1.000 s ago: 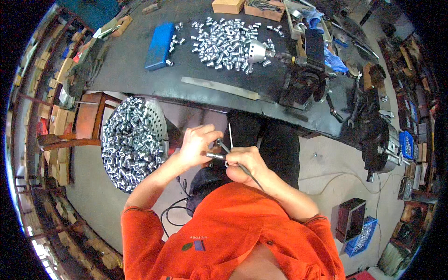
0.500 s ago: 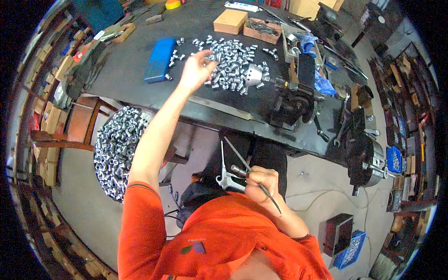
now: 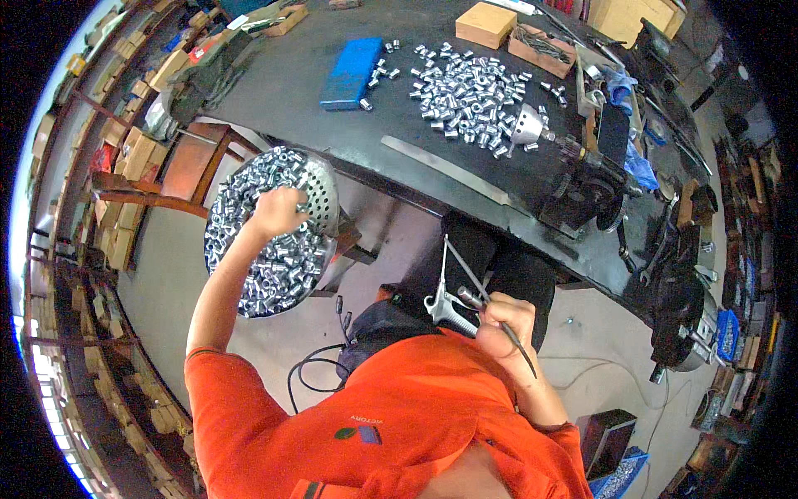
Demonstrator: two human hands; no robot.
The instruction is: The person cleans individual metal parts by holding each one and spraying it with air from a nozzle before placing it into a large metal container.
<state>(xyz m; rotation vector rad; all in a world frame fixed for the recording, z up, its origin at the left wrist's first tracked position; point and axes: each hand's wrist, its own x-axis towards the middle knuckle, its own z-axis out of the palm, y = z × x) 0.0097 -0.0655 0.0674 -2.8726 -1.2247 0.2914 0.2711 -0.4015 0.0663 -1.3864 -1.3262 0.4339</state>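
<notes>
My left hand (image 3: 280, 211) is over a round perforated metal tray (image 3: 321, 193) heaped with short shiny metal sleeves (image 3: 278, 279). Its fingers curl down among the sleeves, and what they hold, if anything, is hidden. Close to my lap, my right hand (image 3: 505, 323) is closed around a slim grey rod (image 3: 522, 349) with a dark, tapering lower end. A small metal cylinder (image 3: 470, 298) sits at the fingers of that hand. Beside it is a silver air blow gun (image 3: 449, 313) with a long thin nozzle; whether the hand also grips it I cannot tell.
On the dark workbench (image 3: 274, 100) lie a pile of similar sleeves (image 3: 470, 96), a blue box (image 3: 352, 75), a flat metal bar (image 3: 445, 170) and wooden boxes (image 3: 485, 25). A machine with a perforated silver cone (image 3: 529, 125) stands right of the pile. A wooden chair (image 3: 196, 166) is behind the tray.
My left hand has moved from the sleeve pile on the bench down and left to the round tray. My right hand keeps its hold on the rod. The view has shifted left.
</notes>
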